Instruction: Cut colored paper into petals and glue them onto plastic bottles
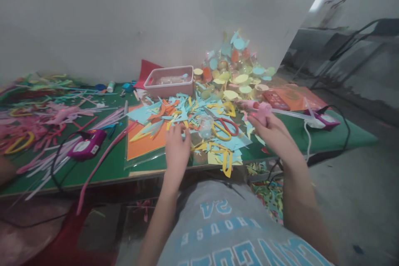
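My left hand [176, 146] rests palm down on the heap of coloured paper scraps [183, 112] at the front of the green table [93, 170], fingers curled a little, with nothing visibly in them. My right hand [270, 126] is closed round a pink glue gun [258, 109], held above the table's right part with its nozzle pointing left. Red and yellow handled scissors [225, 129] lie between the two hands. An orange sheet [144, 143] lies under the scraps by the left hand.
A pink tray [170, 81] stands at the back against a white board [156, 29]. Beside it is a pile of round paper pieces [237, 70]. Magenta glue guns lie at the left [87, 145] and right [324, 119] with cords. Pipe cleaners and strips [46, 108] cover the left.
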The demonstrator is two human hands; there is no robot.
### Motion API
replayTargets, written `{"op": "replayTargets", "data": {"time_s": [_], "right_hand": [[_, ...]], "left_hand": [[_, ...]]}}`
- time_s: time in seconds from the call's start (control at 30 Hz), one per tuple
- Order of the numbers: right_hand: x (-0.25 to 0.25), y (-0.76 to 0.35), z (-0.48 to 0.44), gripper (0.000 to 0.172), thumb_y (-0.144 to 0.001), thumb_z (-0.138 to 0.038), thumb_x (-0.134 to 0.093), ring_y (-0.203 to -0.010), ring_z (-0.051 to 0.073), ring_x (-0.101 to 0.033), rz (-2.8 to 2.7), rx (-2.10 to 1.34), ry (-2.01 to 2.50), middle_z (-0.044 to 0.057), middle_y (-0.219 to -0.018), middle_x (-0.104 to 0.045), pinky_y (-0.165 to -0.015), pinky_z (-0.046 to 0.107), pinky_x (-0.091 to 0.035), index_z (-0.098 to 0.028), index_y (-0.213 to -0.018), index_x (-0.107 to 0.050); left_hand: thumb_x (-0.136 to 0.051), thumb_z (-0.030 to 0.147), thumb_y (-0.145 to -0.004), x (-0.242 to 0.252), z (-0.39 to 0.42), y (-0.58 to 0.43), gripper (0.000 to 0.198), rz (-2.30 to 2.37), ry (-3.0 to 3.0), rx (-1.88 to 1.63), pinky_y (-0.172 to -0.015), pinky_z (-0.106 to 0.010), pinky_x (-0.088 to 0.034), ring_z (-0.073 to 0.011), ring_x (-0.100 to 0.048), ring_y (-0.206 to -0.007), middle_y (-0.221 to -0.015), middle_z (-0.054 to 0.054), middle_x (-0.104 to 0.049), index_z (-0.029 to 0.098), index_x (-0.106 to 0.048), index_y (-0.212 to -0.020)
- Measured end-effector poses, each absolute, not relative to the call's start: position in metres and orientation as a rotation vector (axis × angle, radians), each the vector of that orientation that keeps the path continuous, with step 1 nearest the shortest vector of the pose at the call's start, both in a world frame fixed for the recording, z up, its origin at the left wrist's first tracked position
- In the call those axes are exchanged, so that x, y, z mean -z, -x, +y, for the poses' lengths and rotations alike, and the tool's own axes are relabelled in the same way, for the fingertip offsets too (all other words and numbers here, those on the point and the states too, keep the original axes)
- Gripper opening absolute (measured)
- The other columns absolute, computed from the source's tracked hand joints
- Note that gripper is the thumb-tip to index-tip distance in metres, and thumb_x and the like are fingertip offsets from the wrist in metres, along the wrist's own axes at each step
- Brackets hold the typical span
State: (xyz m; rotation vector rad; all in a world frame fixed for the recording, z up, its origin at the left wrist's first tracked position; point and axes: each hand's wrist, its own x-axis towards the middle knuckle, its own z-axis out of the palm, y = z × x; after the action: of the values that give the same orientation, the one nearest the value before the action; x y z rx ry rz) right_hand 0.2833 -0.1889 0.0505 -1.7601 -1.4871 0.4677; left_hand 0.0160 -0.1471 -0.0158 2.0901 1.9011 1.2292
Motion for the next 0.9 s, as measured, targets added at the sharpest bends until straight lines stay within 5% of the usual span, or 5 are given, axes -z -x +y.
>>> {"op": "replayTargets", "data": {"time_s": [0.2, 0.3, 0.43, 0.9], "right_hand": [[-0.033, -0.304, -0.179, 0.044, -0.096, -0.046, -0.046, -0.094, 0.032, -0.064, -1.424, -0.277, 1.913, 0.018, -0.106, -0.068, -0.079, 0.037, -0.045, -0.015, -0.125, -0.053], [-0.013, -0.306, -0.169, 0.045, -0.096, -0.038, -0.042, -0.106, 0.037, -0.061, -1.474, -0.095, 2.070, 0.025, -0.115, -0.064, -0.089, 0.042, -0.043, -0.007, -0.127, -0.051], [0.012, -0.301, -0.161, 0.045, -0.098, -0.031, -0.037, -0.112, 0.040, -0.057, -1.563, 0.124, 2.209, 0.029, -0.116, -0.062, -0.093, 0.047, -0.041, -0.001, -0.127, -0.053], [0.034, -0.296, -0.156, 0.044, -0.098, -0.033, -0.046, -0.111, 0.042, -0.055, -1.422, 0.253, 2.402, 0.030, -0.119, -0.062, -0.088, 0.047, -0.045, 0.001, -0.124, -0.054]], "left_hand": [[-0.052, 0.035, -0.091, 0.024, -0.134, 0.027, 0.030, 2.214, -2.111, -1.087, -0.099, -0.055, -0.039, -0.0384, -0.052, -0.113, -0.112, -0.019, -0.062, 0.015, -0.060, -0.112], [-0.058, 0.038, -0.086, 0.035, -0.129, 0.037, 0.030, 2.239, -2.111, -0.952, -0.099, -0.057, -0.040, -0.0406, -0.051, -0.112, -0.111, -0.020, -0.062, 0.016, -0.063, -0.106], [-0.056, 0.032, -0.087, 0.037, -0.129, 0.034, 0.013, 2.190, -2.106, -0.925, -0.099, -0.055, -0.041, -0.0379, -0.052, -0.109, -0.107, -0.018, -0.063, 0.020, -0.062, -0.084], [-0.052, 0.031, -0.089, 0.018, -0.131, 0.030, 0.015, 1.958, -1.956, -1.213, -0.075, -0.034, -0.039, -0.0230, -0.053, -0.078, -0.078, -0.003, -0.057, 0.023, -0.047, -0.076]]}}
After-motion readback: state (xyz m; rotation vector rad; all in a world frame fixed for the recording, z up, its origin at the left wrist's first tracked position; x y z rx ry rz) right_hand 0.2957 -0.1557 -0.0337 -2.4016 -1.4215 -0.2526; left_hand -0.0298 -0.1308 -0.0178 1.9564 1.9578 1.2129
